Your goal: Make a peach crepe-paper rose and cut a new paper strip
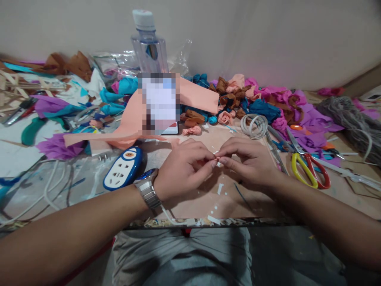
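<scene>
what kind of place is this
Probably a craft work table: pieces of coloured crepe paper lie about, with yellow-and-red-handled scissors and a pile of crumpled paper flowers behind the hands.

Phone (pixel 162 101) pixelated, pinched piece (pixel 217 159) mostly hidden

"What is the person wearing on the left wrist (pixel 159 186)?"

"A watch (pixel 145 174) with a dark face lit in blue."

"And its band (pixel 149 194)?"

"Silvery and metal-looking, made of broad, flat links."

"How about the arms?"

"The left forearm (pixel 98 214) and right forearm (pixel 315 202) are bare, like the left hand (pixel 184 167) and right hand (pixel 251 161)."

"Which clothes show?"

"Grey trousers (pixel 181 258), loose and creased across the lap."
</scene>
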A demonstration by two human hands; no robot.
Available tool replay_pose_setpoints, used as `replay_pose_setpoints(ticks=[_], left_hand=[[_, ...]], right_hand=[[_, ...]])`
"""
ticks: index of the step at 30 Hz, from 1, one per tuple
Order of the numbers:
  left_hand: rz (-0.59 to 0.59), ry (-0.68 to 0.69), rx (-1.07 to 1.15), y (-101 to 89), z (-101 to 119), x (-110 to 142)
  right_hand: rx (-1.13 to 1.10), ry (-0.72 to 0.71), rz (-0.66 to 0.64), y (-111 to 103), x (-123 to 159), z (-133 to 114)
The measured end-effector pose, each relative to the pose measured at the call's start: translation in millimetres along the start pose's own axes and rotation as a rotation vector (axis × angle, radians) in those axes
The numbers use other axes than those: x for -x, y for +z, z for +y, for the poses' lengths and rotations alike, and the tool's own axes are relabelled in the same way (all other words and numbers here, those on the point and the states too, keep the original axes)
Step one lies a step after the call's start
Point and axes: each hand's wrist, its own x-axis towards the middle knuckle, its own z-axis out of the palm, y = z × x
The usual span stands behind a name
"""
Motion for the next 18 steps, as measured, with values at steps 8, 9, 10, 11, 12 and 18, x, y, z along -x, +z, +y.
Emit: replay_pose_setpoints(ticks=[8,9,10,11,12,18], left_hand=[[0.028,-0.023,-0.009,-1.6,1.4,0.4],[0.024,-0.028,-0.009,-1.8,1.7,0.4],[0.020,-0.033,-0.010,-1.9,1.9,0.4],[0.019,-0.038,-0.011,-2.0,2.1,0.3],[0.016,-0.039,-0.009,-2.0,2.1,0.3],[0.015,-0.027,0.003,-0.5,1.5,1.1]], right_hand=[[0.036,-0.053,-0.002,-1.9,0.6,-0.5],[0.036,-0.056,0.004,-2.2,0.2,-0.8],[0.036,-0.060,0.009,-2.3,-0.2,-1.0],[0.036,-0.066,0.015,-2.3,-0.5,-1.3],[0.039,-0.070,0.018,-2.3,-0.9,-1.5],[0.066,-0.076,0.006,-1.7,-1.0,-1.6]])
